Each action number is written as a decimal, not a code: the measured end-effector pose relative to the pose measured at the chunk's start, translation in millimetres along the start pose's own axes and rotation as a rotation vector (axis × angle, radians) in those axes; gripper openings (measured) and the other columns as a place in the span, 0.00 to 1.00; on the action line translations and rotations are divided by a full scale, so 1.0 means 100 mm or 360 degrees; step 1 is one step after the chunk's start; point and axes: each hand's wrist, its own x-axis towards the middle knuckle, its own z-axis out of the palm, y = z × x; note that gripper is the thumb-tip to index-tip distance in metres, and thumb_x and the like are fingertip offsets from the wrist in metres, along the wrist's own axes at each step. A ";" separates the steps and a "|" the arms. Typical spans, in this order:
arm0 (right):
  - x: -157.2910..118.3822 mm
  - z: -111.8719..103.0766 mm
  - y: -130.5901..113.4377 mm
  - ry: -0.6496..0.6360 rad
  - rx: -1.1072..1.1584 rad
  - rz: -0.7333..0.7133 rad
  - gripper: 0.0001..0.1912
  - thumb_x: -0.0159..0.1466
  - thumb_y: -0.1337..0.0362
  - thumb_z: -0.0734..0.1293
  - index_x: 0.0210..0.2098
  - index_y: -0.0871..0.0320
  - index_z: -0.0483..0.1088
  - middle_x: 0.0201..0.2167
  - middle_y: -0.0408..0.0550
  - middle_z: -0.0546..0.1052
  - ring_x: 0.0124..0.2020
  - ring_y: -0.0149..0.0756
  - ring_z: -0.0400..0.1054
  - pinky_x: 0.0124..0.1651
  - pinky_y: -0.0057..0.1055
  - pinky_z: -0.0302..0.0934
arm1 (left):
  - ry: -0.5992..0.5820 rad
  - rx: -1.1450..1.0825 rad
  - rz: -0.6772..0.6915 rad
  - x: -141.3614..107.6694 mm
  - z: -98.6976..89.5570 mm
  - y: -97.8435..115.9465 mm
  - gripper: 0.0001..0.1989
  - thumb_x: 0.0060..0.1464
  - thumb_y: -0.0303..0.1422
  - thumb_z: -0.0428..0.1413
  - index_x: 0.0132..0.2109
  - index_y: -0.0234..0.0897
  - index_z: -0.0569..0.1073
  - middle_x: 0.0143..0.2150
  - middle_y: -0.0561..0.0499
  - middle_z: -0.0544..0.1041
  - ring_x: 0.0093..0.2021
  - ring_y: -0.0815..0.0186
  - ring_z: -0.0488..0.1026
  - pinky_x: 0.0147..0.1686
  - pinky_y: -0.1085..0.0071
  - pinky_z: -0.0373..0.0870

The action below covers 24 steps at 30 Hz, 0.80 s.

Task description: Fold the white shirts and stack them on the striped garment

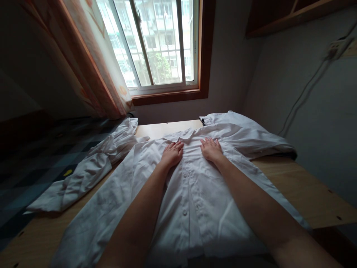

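A white button-up shirt [212, 193] lies spread front side up on a wooden board, its collar toward the window. My left hand [173, 153] rests flat on the shirt just below the collar, left of the button placket. On the other side of the placket, my right hand [211, 149] lies on the upper chest with its fingers stretched out. Neither hand grips anything. The shirt's left-hand sleeve [92, 167] trails, wrinkled, over the board's edge. Below my hands the front gapes slightly along the line of buttons.
The wooden board [301, 186] extends to the right of the shirt. More folded white cloth [237, 119] sits at the far right. A dark checked bedspread [33, 156] is on the left. Behind stand a window [164, 44] and an orange patterned curtain [92, 56]. A cable [304, 89] hangs along the right wall.
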 end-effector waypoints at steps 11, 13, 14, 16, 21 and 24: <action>-0.07 -0.09 0.01 0.0402 -0.0023 0.0004 0.26 0.70 0.70 0.51 0.60 0.62 0.70 0.68 0.56 0.62 0.73 0.49 0.42 0.72 0.54 0.30 | -0.0017 -0.0006 0.0017 0.01 0.00 -0.03 0.27 0.69 0.43 0.36 0.69 0.43 0.62 0.73 0.55 0.56 0.73 0.59 0.52 0.71 0.59 0.46; -0.11 -0.09 -0.09 0.0442 0.0053 -0.0158 0.25 0.71 0.66 0.53 0.64 0.61 0.66 0.69 0.55 0.62 0.73 0.46 0.43 0.72 0.47 0.32 | -0.0023 0.0006 0.0036 0.01 0.00 -0.04 0.28 0.69 0.45 0.37 0.69 0.43 0.62 0.73 0.54 0.56 0.73 0.58 0.52 0.71 0.59 0.46; -0.14 -0.09 -0.15 0.0419 0.0088 -0.0239 0.26 0.71 0.63 0.53 0.66 0.60 0.64 0.69 0.54 0.62 0.73 0.44 0.44 0.72 0.45 0.33 | -0.0029 0.0012 0.0049 0.01 -0.01 -0.04 0.28 0.69 0.46 0.37 0.69 0.43 0.62 0.73 0.53 0.56 0.73 0.58 0.51 0.71 0.59 0.47; -0.19 -0.06 -0.26 0.0268 0.0147 -0.0366 0.27 0.72 0.58 0.54 0.68 0.56 0.61 0.70 0.52 0.60 0.73 0.43 0.45 0.72 0.45 0.36 | -0.0044 0.0021 0.0063 0.01 -0.01 -0.03 0.29 0.68 0.47 0.39 0.69 0.42 0.61 0.74 0.52 0.56 0.73 0.57 0.51 0.71 0.58 0.47; -0.25 -0.03 -0.39 -0.0055 0.0217 -0.0326 0.28 0.74 0.51 0.51 0.69 0.49 0.57 0.73 0.48 0.53 0.73 0.44 0.42 0.71 0.57 0.32 | -0.0060 0.0065 -0.0003 -0.03 -0.05 0.03 0.29 0.68 0.46 0.37 0.70 0.43 0.60 0.74 0.52 0.54 0.73 0.56 0.49 0.71 0.58 0.46; -0.20 -0.06 -0.34 -0.0107 0.0218 -0.0292 0.29 0.73 0.49 0.50 0.70 0.50 0.55 0.74 0.47 0.50 0.74 0.42 0.39 0.71 0.56 0.30 | -0.0088 0.0082 -0.0053 -0.06 -0.08 0.06 0.30 0.68 0.47 0.37 0.71 0.44 0.59 0.75 0.51 0.53 0.74 0.54 0.49 0.71 0.54 0.45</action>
